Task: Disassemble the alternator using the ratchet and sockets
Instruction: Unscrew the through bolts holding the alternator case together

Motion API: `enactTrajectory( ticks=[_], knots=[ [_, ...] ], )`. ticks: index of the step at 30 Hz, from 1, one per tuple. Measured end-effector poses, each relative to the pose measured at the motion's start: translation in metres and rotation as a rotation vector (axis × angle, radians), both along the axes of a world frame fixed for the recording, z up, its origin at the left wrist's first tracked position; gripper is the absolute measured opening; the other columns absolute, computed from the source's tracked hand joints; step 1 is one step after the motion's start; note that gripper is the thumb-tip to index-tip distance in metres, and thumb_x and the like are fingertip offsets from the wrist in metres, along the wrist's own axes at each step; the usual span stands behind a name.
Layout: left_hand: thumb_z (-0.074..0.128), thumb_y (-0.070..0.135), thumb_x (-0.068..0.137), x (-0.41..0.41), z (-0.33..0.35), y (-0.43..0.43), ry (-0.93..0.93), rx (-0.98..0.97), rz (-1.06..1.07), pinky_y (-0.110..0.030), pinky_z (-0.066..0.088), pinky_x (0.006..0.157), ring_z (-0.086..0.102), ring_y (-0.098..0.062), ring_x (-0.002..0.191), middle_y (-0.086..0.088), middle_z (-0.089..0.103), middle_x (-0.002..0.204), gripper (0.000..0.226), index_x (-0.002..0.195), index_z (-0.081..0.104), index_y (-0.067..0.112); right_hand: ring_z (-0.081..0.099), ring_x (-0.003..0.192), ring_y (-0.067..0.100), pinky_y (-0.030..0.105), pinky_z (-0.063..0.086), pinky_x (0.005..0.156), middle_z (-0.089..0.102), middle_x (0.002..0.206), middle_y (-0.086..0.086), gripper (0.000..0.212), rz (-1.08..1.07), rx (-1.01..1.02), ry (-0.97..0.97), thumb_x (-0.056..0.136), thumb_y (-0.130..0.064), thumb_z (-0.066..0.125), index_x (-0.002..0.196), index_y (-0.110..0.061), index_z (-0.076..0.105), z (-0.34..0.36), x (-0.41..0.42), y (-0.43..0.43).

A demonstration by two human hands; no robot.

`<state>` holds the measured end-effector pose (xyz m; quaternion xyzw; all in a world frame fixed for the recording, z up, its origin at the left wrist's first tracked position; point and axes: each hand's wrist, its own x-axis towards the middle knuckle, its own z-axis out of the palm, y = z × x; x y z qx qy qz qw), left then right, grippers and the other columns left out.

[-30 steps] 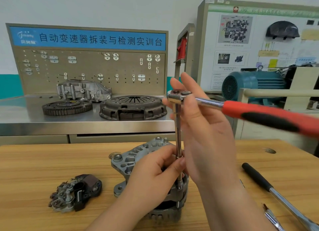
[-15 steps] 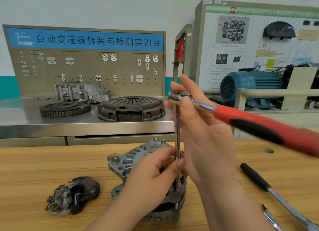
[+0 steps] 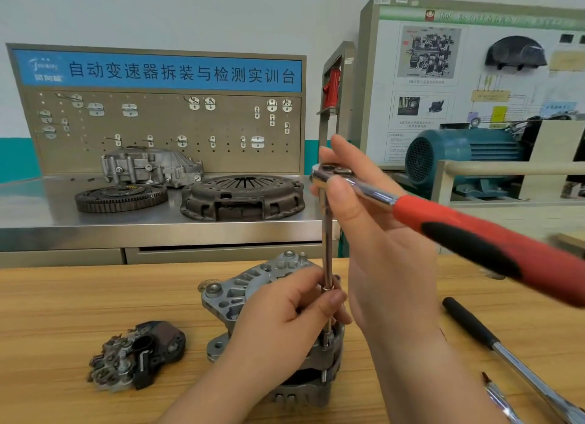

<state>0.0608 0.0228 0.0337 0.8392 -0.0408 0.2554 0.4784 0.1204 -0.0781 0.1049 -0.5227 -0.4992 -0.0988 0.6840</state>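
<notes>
Alternator (image 3: 240,292): it stands at lower centre of the frame on the wooden table (image 3: 63,312), with its pale cast end frame facing up and tilted toward the upper left. Its dark lower body sits at the bottom edge, partly hidden by your forearm.

Ratchet (image 3: 443,221): the head sits at centre frame, and the red and black handle runs down toward the right edge, blurred at its far end. A slim extension bar (image 3: 326,243) drops straight down from the head to a fastener on the right side of the alternator. The socket at its tip is too small to make out.

Right hand (image 3: 386,249): you pinch the ratchet head between the thumb in front and the fingers behind. The fingertips point upward past the head.

Left hand (image 3: 285,322): your fingers curl round the lower part of the extension bar, with the thumb pressed against it just above the alternator.

Other items: a dark removed electrical part (image 3: 139,357) lies at lower left, well apart from the alternator. A black-handled steel tool (image 3: 493,338) lies at lower right. On the steel bench (image 3: 95,230) behind, a clutch cover (image 3: 243,195), a toothed flywheel (image 3: 122,197) and a cast housing (image 3: 148,167) sit before a pegboard (image 3: 158,122).
</notes>
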Motion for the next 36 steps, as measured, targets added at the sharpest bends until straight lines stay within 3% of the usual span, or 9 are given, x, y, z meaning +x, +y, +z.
enactTrajectory(
  ticks=[3,6,12,15,19,23,27,32,36],
  knots=[
    [0.042,0.061,0.085,-0.002,-0.001,0.000,-0.010,0.012,-0.002,-0.054,0.051,0.089,0.067,-0.030,0.097,0.009,0.074,0.100,0.037,0.110,0.060,0.040,0.071,0.093,0.016,0.027,0.055,0.085,0.071,0.116,-0.008,0.027,0.285,0.232,0.296,0.089,-0.038,0.058,0.116,-0.033,0.063,-0.005,-0.007,0.002],
    [0.036,0.063,0.087,-0.005,0.000,0.001,-0.014,0.054,-0.011,-0.053,0.051,0.088,0.065,-0.031,0.097,0.002,0.072,0.101,0.041,0.113,0.059,0.042,0.073,0.080,0.018,0.029,0.056,0.080,0.074,0.110,-0.002,0.036,0.423,0.223,0.444,0.092,-0.042,0.047,0.118,-0.020,0.058,-0.001,-0.005,-0.004],
    [0.048,0.044,0.087,-0.004,0.004,0.001,0.002,0.020,0.020,-0.055,0.052,0.082,0.067,-0.037,0.088,0.020,0.074,0.093,0.021,0.105,0.058,0.046,0.071,0.087,0.012,0.026,0.054,0.080,0.073,0.111,0.000,0.020,0.190,0.204,0.265,0.090,-0.035,0.058,0.106,-0.038,0.070,-0.004,-0.007,-0.003],
    [0.050,0.046,0.084,-0.004,0.004,0.001,0.002,0.024,0.040,-0.052,0.053,0.083,0.069,-0.027,0.086,0.023,0.074,0.088,0.020,0.102,0.057,0.048,0.063,0.088,-0.010,0.019,0.049,0.095,0.067,0.122,0.011,0.035,0.014,0.032,0.059,0.090,-0.020,0.060,0.125,-0.019,0.064,0.005,-0.006,-0.002],
    [0.045,0.056,0.087,-0.004,0.001,0.000,-0.014,0.029,-0.002,-0.053,0.053,0.083,0.068,-0.029,0.090,0.015,0.074,0.096,0.028,0.108,0.059,0.042,0.071,0.090,0.012,0.029,0.055,0.087,0.073,0.112,-0.003,0.030,0.208,0.173,0.308,0.090,-0.039,0.053,0.116,-0.034,0.066,-0.003,-0.007,0.000],
    [0.037,0.058,0.087,-0.005,0.000,0.000,-0.024,0.074,-0.015,-0.052,0.051,0.088,0.067,-0.023,0.093,0.007,0.072,0.097,0.037,0.109,0.059,0.038,0.073,0.076,0.017,0.032,0.052,0.079,0.076,0.098,0.003,0.046,0.435,0.141,0.511,0.084,-0.047,0.042,0.115,-0.019,0.062,-0.001,-0.006,-0.001],
    [0.042,0.054,0.086,-0.004,0.002,0.000,-0.012,0.062,-0.013,-0.049,0.052,0.089,0.067,-0.013,0.097,0.020,0.073,0.099,0.031,0.104,0.059,0.036,0.070,0.071,0.018,0.027,0.055,0.070,0.076,0.092,0.009,0.053,0.488,0.043,0.534,0.083,-0.046,0.045,0.116,-0.008,0.059,0.001,-0.002,-0.001],
    [0.047,0.038,0.092,-0.005,0.004,0.001,-0.004,0.057,0.017,-0.051,0.052,0.086,0.068,-0.016,0.088,0.018,0.074,0.087,0.010,0.092,0.057,0.038,0.069,0.077,0.016,0.025,0.054,0.068,0.076,0.094,0.007,0.048,0.308,-0.098,0.444,0.086,-0.046,0.045,0.112,-0.011,0.063,0.003,0.009,-0.009],
    [0.047,0.023,0.101,-0.007,0.010,0.000,-0.025,0.069,0.046,-0.048,0.053,0.077,0.065,-0.028,0.079,0.018,0.074,0.085,0.020,0.089,0.058,0.034,0.069,0.084,0.012,0.027,0.054,0.072,0.075,0.098,-0.003,0.026,0.064,-0.265,0.278,0.101,-0.030,0.045,0.102,-0.027,0.071,-0.013,0.014,-0.024]
  ],
)
